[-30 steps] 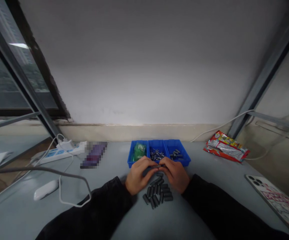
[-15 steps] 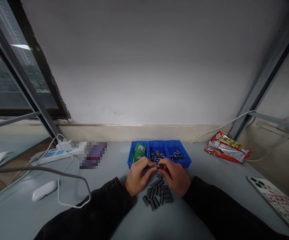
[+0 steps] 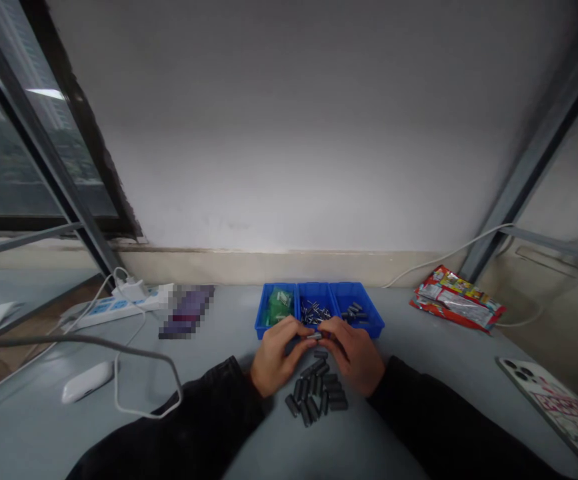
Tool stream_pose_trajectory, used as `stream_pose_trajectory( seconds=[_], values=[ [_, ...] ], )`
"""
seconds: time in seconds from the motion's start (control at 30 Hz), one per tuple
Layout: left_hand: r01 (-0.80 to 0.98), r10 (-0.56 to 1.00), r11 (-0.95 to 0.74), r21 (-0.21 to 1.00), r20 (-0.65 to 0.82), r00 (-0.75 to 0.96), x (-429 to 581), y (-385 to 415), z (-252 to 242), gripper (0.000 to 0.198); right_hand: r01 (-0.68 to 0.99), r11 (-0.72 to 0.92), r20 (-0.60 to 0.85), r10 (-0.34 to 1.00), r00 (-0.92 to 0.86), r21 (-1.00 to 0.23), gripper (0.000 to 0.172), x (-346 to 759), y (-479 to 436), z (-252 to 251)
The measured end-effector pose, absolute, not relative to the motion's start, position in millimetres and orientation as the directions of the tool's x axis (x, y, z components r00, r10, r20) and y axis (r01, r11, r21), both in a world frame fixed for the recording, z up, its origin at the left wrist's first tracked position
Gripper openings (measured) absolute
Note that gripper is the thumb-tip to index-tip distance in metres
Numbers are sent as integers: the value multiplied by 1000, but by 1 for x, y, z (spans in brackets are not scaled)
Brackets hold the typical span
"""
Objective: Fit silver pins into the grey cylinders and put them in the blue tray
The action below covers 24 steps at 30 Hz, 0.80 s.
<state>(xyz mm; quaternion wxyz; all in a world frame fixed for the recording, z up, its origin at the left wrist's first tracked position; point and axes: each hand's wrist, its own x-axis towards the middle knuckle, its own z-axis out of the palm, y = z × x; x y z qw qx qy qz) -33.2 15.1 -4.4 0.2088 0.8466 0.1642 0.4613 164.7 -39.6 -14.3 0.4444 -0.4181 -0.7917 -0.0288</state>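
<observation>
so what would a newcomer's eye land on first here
Probably the bright blue three-compartment tray, midway along the far side of the desk. Just in front of it, the left grip and right grip pinch a small grey piece beyond a cluster of dark cylinders. The red-and-silver packet stands out at far right.

3 blue bins (image 3: 315,291), dark-grey cylinders (image 3: 319,385), black sleeves (image 3: 189,420), red-and-yellow packet (image 3: 459,298)

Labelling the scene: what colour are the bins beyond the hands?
The bins are blue, clearest in the head view.
</observation>
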Motion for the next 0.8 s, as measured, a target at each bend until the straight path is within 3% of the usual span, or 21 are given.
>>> stream_pose_trajectory(
  seconds=[0.17,0.47,0.63,0.8],
  values=[
    [70,436,-877,476,725,534,-33,15,-4,12,714,646,739,615,-277,-270,16,163,-42,-12],
    [29,413,-880,473,736,536,-33,11,-1,9,697,656,732,621,-281,-289,22,166,-41,-12],
    [47,441,-869,492,728,524,-33,12,0,11,670,660,700,653,-289,-339,15,166,-43,-13],
    [47,428,-875,482,725,539,-34,13,-2,10,687,664,705,637,-311,-297,15,165,-41,-17]
  ],
)
